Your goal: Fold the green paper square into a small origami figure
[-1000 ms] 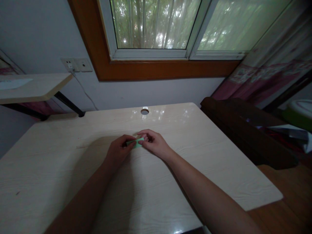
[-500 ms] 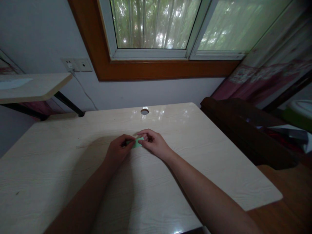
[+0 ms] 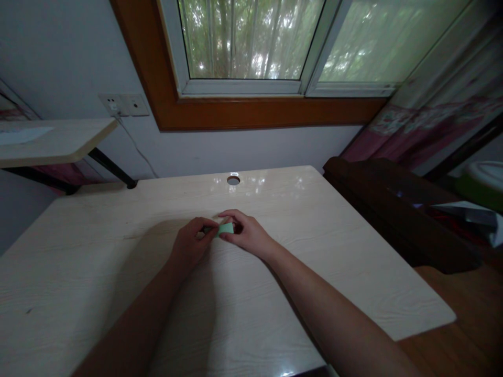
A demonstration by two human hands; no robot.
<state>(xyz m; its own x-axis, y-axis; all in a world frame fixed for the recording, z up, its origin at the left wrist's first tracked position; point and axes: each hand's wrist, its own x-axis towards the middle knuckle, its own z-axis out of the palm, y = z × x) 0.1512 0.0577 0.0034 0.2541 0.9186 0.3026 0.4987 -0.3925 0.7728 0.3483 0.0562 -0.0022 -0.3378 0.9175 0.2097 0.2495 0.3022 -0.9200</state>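
Note:
A small piece of green paper (image 3: 226, 228) is held up between my two hands, just above the table (image 3: 251, 303). My left hand (image 3: 192, 233) pinches its left end between thumb and fingertips. My right hand (image 3: 247, 231) curls round the paper from the right. Its thumb lies along the lower edge, while the index finger arches over the top near my left fingertips. The other right fingers are partly hidden behind the paper.
Toward the table's back edge is a round cable hole (image 3: 233, 180). A raised shelf (image 3: 78, 139) on black legs stands at the left. Dark wooden furniture (image 3: 377, 209) borders the right side. A dark object (image 3: 314, 371) shows at the bottom edge.
My right thumb has slid left and down along the paper's lower edge, so more of the green face shows. The left hand stays almost still.

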